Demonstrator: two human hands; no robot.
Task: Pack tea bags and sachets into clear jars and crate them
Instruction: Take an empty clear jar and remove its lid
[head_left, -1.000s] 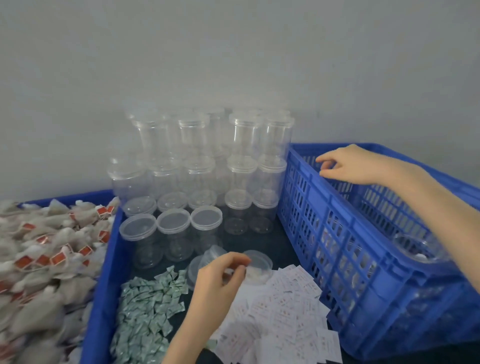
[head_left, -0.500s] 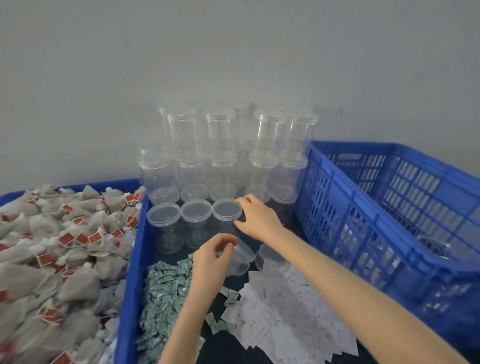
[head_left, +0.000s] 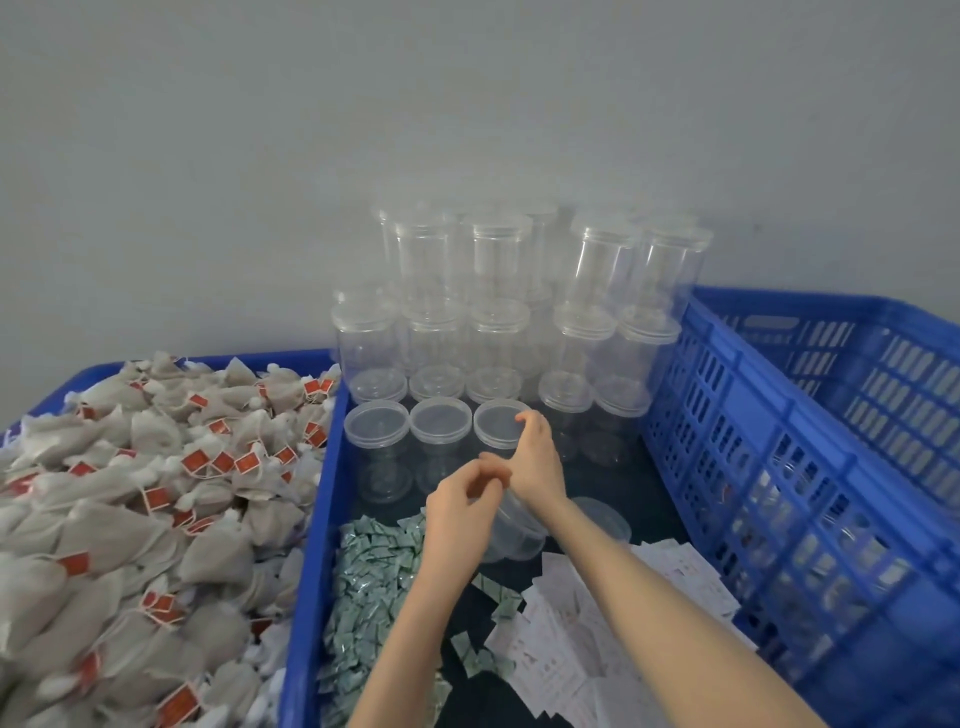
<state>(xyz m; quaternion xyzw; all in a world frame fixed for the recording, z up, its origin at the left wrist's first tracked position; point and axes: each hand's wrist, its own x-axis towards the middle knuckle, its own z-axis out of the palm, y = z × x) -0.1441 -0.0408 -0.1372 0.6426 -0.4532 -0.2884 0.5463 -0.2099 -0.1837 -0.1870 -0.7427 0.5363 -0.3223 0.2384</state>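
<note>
Head view: right hand (head_left: 535, 457) pinches the lid of a front-row jar (head_left: 500, 423). Left hand (head_left: 460, 512), fingers curled, grips a tilted open jar (head_left: 514, 530) above the green sachets (head_left: 369, 582). Tea bags (head_left: 145, 499) heaped left; crate (head_left: 810, 467) right.

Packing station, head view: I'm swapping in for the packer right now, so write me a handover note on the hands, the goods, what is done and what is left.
Left hand: fingers curled on an open clear jar lying tilted in the middle tray.
Right hand: reaching to the lidded jar at the front row's right end; grip not clear.
Goods: tea bags heaped in the left tray; green sachets and white sachets lie by the jars; stacked empty jars behind.
Done: at least one jar sits in the blue crate.
Left: fill the held jar, lid it, crate it, repeat.
</note>
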